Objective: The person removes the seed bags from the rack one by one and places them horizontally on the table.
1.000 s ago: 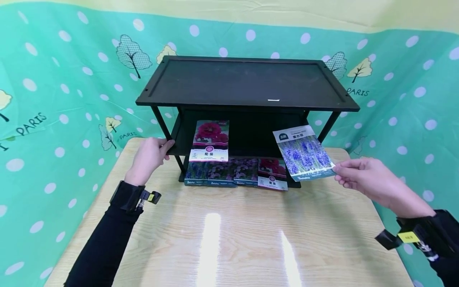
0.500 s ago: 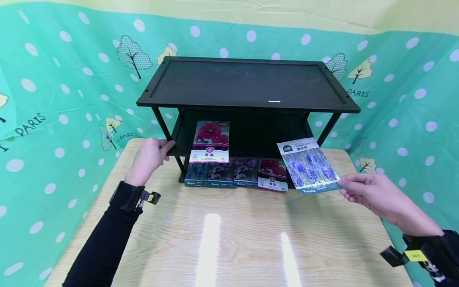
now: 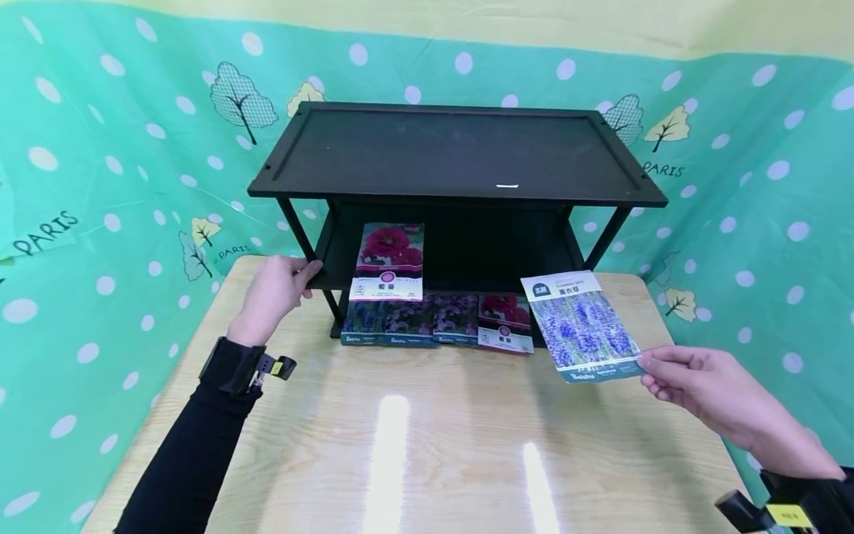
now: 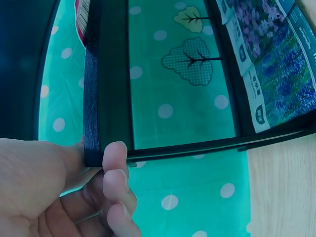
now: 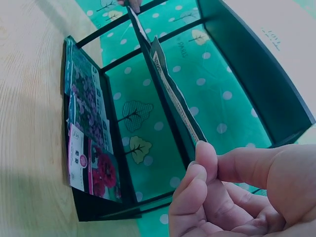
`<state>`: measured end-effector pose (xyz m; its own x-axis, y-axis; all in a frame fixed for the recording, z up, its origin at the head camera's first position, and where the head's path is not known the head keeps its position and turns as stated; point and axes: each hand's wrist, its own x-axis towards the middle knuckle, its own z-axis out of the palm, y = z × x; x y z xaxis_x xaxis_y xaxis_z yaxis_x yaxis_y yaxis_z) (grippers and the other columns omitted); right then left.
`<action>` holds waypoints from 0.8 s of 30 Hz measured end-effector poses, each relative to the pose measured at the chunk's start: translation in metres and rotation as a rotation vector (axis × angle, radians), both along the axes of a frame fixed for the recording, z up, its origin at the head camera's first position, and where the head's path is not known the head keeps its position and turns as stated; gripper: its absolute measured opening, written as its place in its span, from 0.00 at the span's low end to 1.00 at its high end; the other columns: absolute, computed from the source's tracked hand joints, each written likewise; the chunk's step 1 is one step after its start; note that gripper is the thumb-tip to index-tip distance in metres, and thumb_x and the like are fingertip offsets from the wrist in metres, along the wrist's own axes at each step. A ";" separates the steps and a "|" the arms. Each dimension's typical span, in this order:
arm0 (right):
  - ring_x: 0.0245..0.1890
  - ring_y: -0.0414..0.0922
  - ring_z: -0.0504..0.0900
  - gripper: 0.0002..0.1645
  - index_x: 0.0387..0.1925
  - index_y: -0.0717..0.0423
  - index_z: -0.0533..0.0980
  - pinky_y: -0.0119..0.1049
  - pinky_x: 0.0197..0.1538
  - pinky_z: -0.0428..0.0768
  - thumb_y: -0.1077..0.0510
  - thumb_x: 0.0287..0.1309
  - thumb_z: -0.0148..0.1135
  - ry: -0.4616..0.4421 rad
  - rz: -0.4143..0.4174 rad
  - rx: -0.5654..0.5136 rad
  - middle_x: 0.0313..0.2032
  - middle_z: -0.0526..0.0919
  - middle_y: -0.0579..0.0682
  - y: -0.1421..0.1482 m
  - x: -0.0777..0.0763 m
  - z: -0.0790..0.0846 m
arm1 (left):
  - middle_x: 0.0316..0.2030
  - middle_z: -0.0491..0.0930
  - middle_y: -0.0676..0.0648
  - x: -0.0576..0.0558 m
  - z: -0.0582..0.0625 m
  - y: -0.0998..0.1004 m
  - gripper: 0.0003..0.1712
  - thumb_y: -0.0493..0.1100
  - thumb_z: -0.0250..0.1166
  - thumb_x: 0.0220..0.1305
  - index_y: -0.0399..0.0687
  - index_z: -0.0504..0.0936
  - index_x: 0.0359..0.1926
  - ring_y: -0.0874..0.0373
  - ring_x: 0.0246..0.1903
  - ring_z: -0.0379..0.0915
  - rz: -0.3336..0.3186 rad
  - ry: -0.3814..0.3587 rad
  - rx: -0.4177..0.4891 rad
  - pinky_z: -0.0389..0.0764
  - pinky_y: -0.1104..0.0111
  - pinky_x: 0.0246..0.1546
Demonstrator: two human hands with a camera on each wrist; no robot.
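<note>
My right hand [image 3: 710, 393] pinches the lower right corner of a lavender seed packet [image 3: 583, 322], a white-topped one with purple-blue flowers, held in front of the rack's right side. The right wrist view shows that packet edge-on between thumb and fingers. At the left, my left hand [image 3: 270, 293] grips the front left corner of the middle shelf [image 4: 92, 108] of the black rack [image 3: 460, 152], thumb on one face and fingers on the other. On that shelf lies a red-flowered seed packet [image 3: 388, 259], its lower end over the front edge.
Several seed packets [image 3: 410, 322] lie in a row on the bottom shelf, with a red-flowered packet [image 3: 505, 322] at the right end. The rack stands on a light wooden table [image 3: 454, 430]. Behind hangs a green dotted curtain [image 3: 120, 185].
My right hand has drawn the lavender packet down and to the right, toward me, away from the rack's right post. The left hand keeps its grip on the shelf corner.
</note>
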<state>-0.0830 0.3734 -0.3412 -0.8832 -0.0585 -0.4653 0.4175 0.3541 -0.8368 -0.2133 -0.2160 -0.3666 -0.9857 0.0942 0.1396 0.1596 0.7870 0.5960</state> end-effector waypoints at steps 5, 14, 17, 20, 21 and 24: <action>0.36 0.41 0.84 0.12 0.53 0.63 0.79 0.35 0.41 0.85 0.60 0.78 0.56 -0.030 -0.035 -0.041 0.38 0.85 0.49 0.012 0.013 -0.007 | 0.22 0.83 0.43 0.001 -0.002 0.001 0.19 0.46 0.55 0.82 0.39 0.89 0.48 0.53 0.19 0.75 -0.016 0.006 -0.001 0.70 0.65 0.19; 0.37 0.41 0.83 0.14 0.54 0.68 0.76 0.35 0.43 0.85 0.60 0.79 0.54 -0.047 -0.096 -0.028 0.40 0.83 0.49 0.031 0.035 -0.013 | 0.21 0.81 0.45 0.002 0.000 -0.002 0.21 0.49 0.54 0.82 0.41 0.89 0.46 0.52 0.19 0.75 0.005 -0.019 0.013 0.70 0.63 0.20; 0.36 0.42 0.83 0.14 0.54 0.67 0.76 0.36 0.42 0.85 0.59 0.79 0.53 -0.043 -0.118 -0.007 0.40 0.83 0.50 0.037 0.042 -0.015 | 0.22 0.82 0.44 0.003 0.001 -0.001 0.21 0.48 0.54 0.82 0.41 0.89 0.44 0.52 0.19 0.75 0.000 -0.016 0.009 0.69 0.63 0.20; 0.36 0.43 0.83 0.12 0.52 0.61 0.79 0.36 0.41 0.85 0.57 0.79 0.55 -0.035 -0.149 0.010 0.38 0.84 0.49 0.042 0.047 -0.015 | 0.21 0.82 0.44 0.002 0.002 -0.001 0.22 0.49 0.53 0.83 0.42 0.89 0.40 0.52 0.19 0.75 0.001 -0.017 0.019 0.69 0.63 0.21; 0.36 0.43 0.83 0.13 0.52 0.61 0.79 0.36 0.41 0.84 0.56 0.79 0.56 -0.031 -0.152 0.017 0.38 0.84 0.49 0.044 0.048 -0.015 | 0.21 0.81 0.45 0.002 0.002 0.000 0.23 0.49 0.53 0.83 0.42 0.89 0.39 0.52 0.19 0.75 0.003 -0.018 0.023 0.70 0.63 0.22; 0.35 0.43 0.82 0.13 0.51 0.59 0.79 0.36 0.40 0.84 0.55 0.79 0.56 -0.024 -0.164 0.020 0.38 0.83 0.49 0.047 0.050 -0.015 | 0.19 0.79 0.46 0.001 0.003 0.000 0.25 0.51 0.53 0.83 0.42 0.88 0.35 0.53 0.18 0.75 0.012 -0.016 0.030 0.71 0.62 0.23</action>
